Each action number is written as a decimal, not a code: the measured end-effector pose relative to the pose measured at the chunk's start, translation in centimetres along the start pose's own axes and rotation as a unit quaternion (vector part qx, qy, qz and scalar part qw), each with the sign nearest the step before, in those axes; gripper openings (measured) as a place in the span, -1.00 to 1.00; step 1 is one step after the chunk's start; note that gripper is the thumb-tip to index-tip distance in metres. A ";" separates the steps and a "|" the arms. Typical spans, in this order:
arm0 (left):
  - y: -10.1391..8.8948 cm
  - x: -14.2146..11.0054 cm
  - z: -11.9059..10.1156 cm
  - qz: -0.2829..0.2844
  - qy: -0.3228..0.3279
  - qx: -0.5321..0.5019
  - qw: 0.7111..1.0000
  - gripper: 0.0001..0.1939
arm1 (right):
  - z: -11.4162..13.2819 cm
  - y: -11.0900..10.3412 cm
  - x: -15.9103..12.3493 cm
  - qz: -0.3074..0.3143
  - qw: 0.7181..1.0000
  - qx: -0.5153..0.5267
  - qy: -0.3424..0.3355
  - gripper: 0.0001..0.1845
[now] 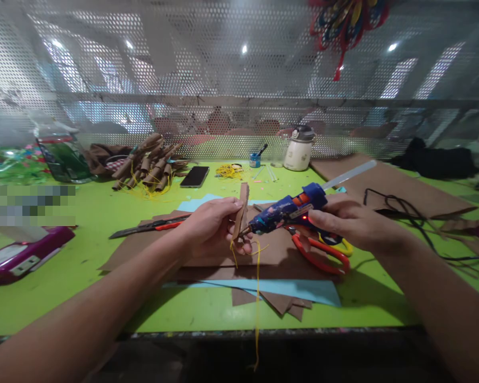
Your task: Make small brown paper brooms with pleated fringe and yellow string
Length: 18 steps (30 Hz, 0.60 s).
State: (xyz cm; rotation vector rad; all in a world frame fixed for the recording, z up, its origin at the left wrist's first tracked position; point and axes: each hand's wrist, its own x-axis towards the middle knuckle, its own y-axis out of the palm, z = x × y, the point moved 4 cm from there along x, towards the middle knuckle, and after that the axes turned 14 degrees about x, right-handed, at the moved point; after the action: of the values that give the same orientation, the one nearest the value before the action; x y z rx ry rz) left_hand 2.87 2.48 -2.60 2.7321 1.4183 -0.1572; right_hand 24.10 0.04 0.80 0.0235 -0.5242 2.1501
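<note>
Between the fingers of my left hand point(219, 223) is a narrow folded strip of brown paper point(241, 207), held upright. Yellow string point(257, 298) hangs from near its lower end, past the table edge. My right hand point(351, 221) grips a blue hot glue gun point(289, 210) with a red light lit and a clear glue stick point(351, 173) poking out of its back. The nozzle meets the lower part of the strip; any glue there is too small to make out. Under the gun lie red-handled scissors point(323, 258), partly covering a yellow handle point(345, 246).
Brown paper sheets point(143, 255) and light blue paper point(303, 290) lie under my hands, with a box cutter point(143, 229) on top. Behind are rolled paper tubes point(151, 165), a phone point(194, 177) and a white bottle point(299, 151). A black cord point(419, 223) runs at right.
</note>
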 end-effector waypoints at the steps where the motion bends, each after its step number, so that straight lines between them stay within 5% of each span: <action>1: 0.0 0.0 0.0 0.003 0.001 0.000 1.000 -0.78 | 0.0 -0.1 0.0 -0.006 1.000 0.003 0.000 -0.54; 9: 0.2 0.1 -0.1 0.014 0.018 0.004 1.000 -0.80 | -0.3 -0.7 0.4 -0.079 0.997 -0.003 -0.005 -0.55; 18: 0.2 0.0 0.0 -0.010 -0.010 -0.016 1.000 -0.78 | 0.1 0.3 0.1 0.016 1.000 0.013 -0.008 -0.52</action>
State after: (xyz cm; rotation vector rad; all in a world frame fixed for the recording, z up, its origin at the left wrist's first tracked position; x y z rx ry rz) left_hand 3.05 2.36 -2.58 2.6846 1.4305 -0.1599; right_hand 23.80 -0.05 0.82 0.0460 -0.5095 2.1900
